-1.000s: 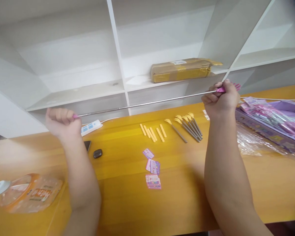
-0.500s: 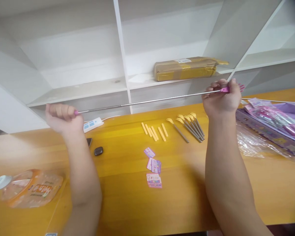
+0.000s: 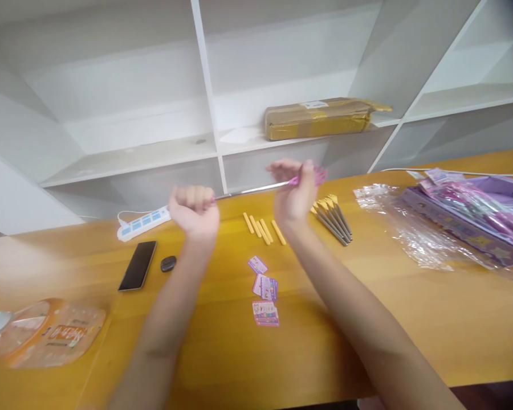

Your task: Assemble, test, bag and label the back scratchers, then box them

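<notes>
A telescopic back scratcher with a thin metal rod and pink ends spans my two hands above the table. My left hand is closed in a fist around its handle end, so most of the handle is hidden. At the pink claw end, my right hand grips with the thumb pressed over it, its fingers blurred and partly extended. Below and between the hands lie several short yellow handles. Several yellow-clawed scratcher rods rest to the right of them. Small printed cards are nearer to me.
On the left are a phone, a black earbud case, a power strip and a large orange-tinted bottle on its side. Clear plastic wrap and a purple box with pink packages lie right. A taped parcel sits on the shelf.
Both hands have come toward each other, and the scratcher's rod is now much shorter between them. The phone and power strip have come into fuller view.
</notes>
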A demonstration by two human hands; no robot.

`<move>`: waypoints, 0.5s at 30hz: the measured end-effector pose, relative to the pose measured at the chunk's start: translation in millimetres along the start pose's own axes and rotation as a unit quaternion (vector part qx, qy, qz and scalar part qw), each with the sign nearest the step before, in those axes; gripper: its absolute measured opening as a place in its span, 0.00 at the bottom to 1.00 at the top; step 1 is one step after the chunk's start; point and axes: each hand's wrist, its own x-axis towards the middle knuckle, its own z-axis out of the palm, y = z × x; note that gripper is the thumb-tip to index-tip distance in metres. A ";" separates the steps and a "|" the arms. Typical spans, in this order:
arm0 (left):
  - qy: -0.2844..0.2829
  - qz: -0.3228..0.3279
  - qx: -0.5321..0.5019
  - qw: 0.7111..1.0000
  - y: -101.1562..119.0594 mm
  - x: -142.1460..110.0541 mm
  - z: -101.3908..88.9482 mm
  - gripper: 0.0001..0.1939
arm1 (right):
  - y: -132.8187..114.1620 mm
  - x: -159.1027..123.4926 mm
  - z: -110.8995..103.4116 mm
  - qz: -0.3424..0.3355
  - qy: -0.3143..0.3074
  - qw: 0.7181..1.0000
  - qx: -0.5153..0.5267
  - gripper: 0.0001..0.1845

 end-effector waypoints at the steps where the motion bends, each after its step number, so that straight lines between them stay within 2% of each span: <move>1: -0.008 -0.019 0.003 1.000 -11.9 -9.8 -1.2 0.27 | 12.3 -18.7 6.3 0.009 -0.014 1.000 -0.004 0.26; 3: -0.028 -0.024 0.014 0.999 -28.1 -26.5 -3.7 0.28 | 30.4 -50.8 14.5 0.037 -0.030 0.999 0.001 0.27; 6: -0.052 -0.014 0.034 0.998 -32.5 -38.4 -3.5 0.30 | 40.1 -77.1 18.8 0.084 -0.028 0.996 0.011 0.29; 9: -0.069 -0.028 0.058 0.996 -21.2 -34.5 1.2 0.30 | 35.3 -81.1 19.9 0.112 -0.047 0.993 -0.009 0.31; 15: -0.100 -0.015 0.100 0.990 3.6 -21.6 9.7 0.33 | 23.2 -73.7 20.9 0.192 -0.153 0.969 -0.030 0.33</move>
